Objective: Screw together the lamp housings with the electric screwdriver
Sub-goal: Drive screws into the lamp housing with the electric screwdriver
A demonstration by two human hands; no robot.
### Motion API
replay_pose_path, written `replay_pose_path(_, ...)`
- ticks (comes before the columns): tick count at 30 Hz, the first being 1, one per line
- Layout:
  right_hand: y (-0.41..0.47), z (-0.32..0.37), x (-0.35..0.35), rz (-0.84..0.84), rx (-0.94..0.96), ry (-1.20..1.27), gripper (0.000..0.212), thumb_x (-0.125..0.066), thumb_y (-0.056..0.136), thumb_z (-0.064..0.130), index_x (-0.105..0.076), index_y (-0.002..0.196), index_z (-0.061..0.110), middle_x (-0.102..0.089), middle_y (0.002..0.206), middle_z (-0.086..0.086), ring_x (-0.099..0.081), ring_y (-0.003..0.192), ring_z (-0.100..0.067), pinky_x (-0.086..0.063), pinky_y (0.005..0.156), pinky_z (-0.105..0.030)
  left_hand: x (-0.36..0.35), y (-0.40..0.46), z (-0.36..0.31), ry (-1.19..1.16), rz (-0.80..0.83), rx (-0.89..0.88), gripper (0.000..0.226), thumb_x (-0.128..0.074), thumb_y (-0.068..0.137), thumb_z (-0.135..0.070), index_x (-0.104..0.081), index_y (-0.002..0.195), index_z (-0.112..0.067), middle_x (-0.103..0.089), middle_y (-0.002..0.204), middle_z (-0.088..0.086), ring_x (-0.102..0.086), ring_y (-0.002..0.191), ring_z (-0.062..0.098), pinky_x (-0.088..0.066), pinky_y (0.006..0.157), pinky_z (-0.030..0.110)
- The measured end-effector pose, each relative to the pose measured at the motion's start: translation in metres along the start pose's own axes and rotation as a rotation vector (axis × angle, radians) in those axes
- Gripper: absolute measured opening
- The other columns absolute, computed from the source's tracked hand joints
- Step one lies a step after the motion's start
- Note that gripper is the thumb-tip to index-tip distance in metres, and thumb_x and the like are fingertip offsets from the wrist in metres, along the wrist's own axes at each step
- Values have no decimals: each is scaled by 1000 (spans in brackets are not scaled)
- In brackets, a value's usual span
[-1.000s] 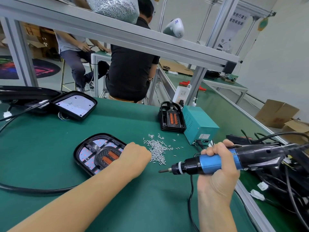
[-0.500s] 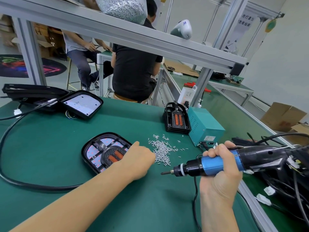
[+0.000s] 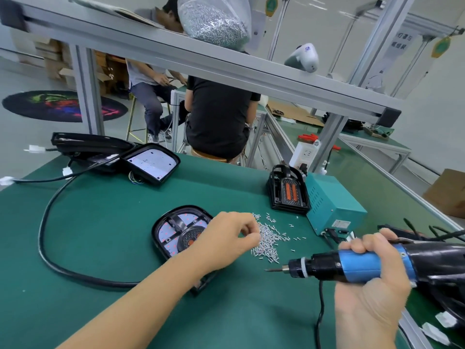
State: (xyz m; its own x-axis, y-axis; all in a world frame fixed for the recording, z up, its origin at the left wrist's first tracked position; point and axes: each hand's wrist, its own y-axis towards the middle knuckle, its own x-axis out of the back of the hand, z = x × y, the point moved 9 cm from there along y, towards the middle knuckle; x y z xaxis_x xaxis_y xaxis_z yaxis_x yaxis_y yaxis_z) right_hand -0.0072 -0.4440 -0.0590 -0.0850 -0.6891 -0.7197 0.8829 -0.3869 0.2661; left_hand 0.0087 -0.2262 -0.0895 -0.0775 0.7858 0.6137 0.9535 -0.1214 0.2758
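Picking a tiny screw for the lamp on the green table

The lamp housing [image 3: 180,229] lies flat on the green table [image 3: 100,222], partly under the left wrist; it looks hard and stiff, so it should stay put if pressed at its black rim. The electric screwdriver [image 3: 357,267] looks heavy, with a thick cable trailing off; the right hand [image 3: 372,285] is wrapped tight round its blue middle, a good place to hold it, and its tip points left, above the table, near the screws. The pile of screws [image 3: 268,239] sits just right of the housing. They are small, light and shiny, easy to drop. The left hand [image 3: 226,239] has its fingertips [image 3: 254,238] curled together on the pile's edge; I cannot tell if they pinch a screw.
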Motion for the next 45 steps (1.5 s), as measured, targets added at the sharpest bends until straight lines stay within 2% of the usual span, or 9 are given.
replay_pose_path(4, -9, -11, -16, 19, -35, 81, 26, -47, 86, 2, -53, 83, 27, -47, 62, 10, -46, 55, -3, -44, 67, -15, 22, -18, 29, -520, -64, 210, 18, -65, 82, -6, -66, 68, -17, -72, 69, 1, -59, 59, 7, -46, 57, 15)
replay_pose_path(7, -7, -17, -31, 47, -96, 57, 28, -41, 93, 4, -52, 78, 25, -47, 57, 10, -47, 51, -2, -45, 61, -13, 31, -31, 43, -710, -96, 279, 18, -68, 80, 0, -70, 68, -13, -71, 69, 5, -63, 61, 12, -50, 60, 19)
replay_pose_path(11, -16, -45, -65, 97, -264, -46, 53, -34, 99, 8, -60, 55, 23, -47, 47, 9, -49, 40, -5, -45, 49, -11, 37, -44, 57, -842, -130, 339, 13, -75, 75, 1, -73, 72, -11, -71, 71, 9, -63, 61, 18, -54, 65, 22)
replay_pose_path(14, -14, -28, -70, 82, -104, 173, 27, -43, 90, 3, -53, 78, 25, -45, 59, 10, -46, 53, -3, -44, 65, -17, 42, -50, 62, -907, -153, 348, 9, -80, 68, -4, -76, 74, -9, -72, 75, 14, -65, 64, 23, -55, 66, 25)
replay_pose_path(20, -16, -36, -96, 135, -131, 232, 17, -53, 83, 5, -53, 84, 21, -49, 59, 9, -48, 52, -5, -46, 61, -19, 44, -56, 69, -1037, -177, 342, 19, -78, 58, -11, -77, 76, -7, -73, 81, 18, -69, 69, 23, -57, 65, 26)
replay_pose_path(27, -17, -41, -103, 131, -135, 189, 19, -59, 72, 7, -54, 85, 19, -49, 58, 7, -49, 50, -7, -47, 58, -19, 43, -58, 69, -999, -169, 339, 7, -70, 73, -7, -76, 77, -9, -71, 82, 20, -67, 73, 33, -55, 62, 27)
replay_pose_path(35, -16, -41, -104, 153, -102, 171, 18, -58, 72, 7, -55, 86, 18, -49, 58, 7, -49, 50, -8, -47, 57, -21, 41, -55, 70, -973, -166, 335, 9, -68, 77, -5, -76, 75, -10, -72, 78, 15, -68, 70, 26, -54, 61, 24)
replay_pose_path(42, -8, -41, -95, 164, -21, 36, 21, -59, 71, 5, -55, 89, 16, -52, 62, 4, -49, 50, -9, -46, 58, -21, 53, -51, 70, -521, -224, 268, 15, -62, 89, -4, -69, 77, -11, -71, 70, 3, -66, 60, 8, -47, 60, 12)
replay_pose_path(45, -4, -44, -84, 138, 39, -70, 22, -59, 70, 1, -56, 89, 14, -50, 61, 1, -49, 49, -11, -45, 57, -23, 47, -51, 68, -410, -194, 263, 17, -56, 92, -7, -62, 77, -9, -72, 72, 3, -70, 56, 18, -52, 59, 24)
